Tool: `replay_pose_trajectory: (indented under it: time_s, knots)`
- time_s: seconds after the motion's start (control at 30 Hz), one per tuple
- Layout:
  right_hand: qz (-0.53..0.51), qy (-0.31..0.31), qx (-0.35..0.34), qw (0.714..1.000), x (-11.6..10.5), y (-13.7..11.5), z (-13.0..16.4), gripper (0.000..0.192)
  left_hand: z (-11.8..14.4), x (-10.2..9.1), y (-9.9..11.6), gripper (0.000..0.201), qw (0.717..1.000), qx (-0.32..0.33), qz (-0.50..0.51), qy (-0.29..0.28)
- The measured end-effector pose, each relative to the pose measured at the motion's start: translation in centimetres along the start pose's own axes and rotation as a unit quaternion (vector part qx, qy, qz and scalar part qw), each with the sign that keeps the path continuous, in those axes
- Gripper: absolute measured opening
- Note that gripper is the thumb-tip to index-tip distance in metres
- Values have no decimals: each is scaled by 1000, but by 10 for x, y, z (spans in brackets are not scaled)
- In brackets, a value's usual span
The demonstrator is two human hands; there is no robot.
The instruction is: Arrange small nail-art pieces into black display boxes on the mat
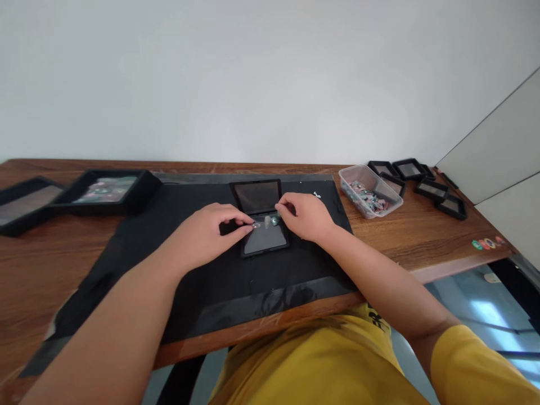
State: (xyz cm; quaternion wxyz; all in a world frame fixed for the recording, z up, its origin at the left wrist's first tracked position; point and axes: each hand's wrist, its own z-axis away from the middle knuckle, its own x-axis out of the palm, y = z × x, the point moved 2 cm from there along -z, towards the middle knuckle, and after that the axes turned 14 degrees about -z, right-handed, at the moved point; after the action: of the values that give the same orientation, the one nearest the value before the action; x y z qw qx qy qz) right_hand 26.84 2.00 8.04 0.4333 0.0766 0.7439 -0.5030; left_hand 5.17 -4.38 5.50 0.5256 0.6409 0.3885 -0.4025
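A small black hinged case lies open on the black mat, with its windowed lid tilted back. At the left of its grey inside, my left hand pinches a small clear, shiny piece between thumb and finger. My right hand is closed in a pinch at the case's right side, near the hinge. Whatever is between its fingertips is too small to make out. Between the hands, a pale, translucent piece and a round green piece rest inside the case.
A clear plastic tub of small wrapped pieces stands on the right, with several black framed cases beyond it. Larger black frames sit at the left. The black mat covers the wooden table's middle. Small white bits lie on it.
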Motion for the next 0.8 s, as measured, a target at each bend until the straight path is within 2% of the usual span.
replay_pose_trajectory:
  time_s: [0.23, 0.37, 0.5, 0.8]
  knots:
    - [10, -14, 26, 1000, 1, 1, 0, 21, -1, 2, 1, 37, 999, 28, 14, 6]
    - [6, -22, 42, 999, 1, 2, 0, 21, 1, -1, 4, 36, 1000, -20, -7, 14]
    - [-5, -30, 44, 999, 1, 4, -1, 22, 2, -2, 5, 39, 997, -68, -35, -8]
    - [18, -48, 68, 996, 2, 0, 1, 19, 0, 1, 2, 34, 998, -63, -21, -1]
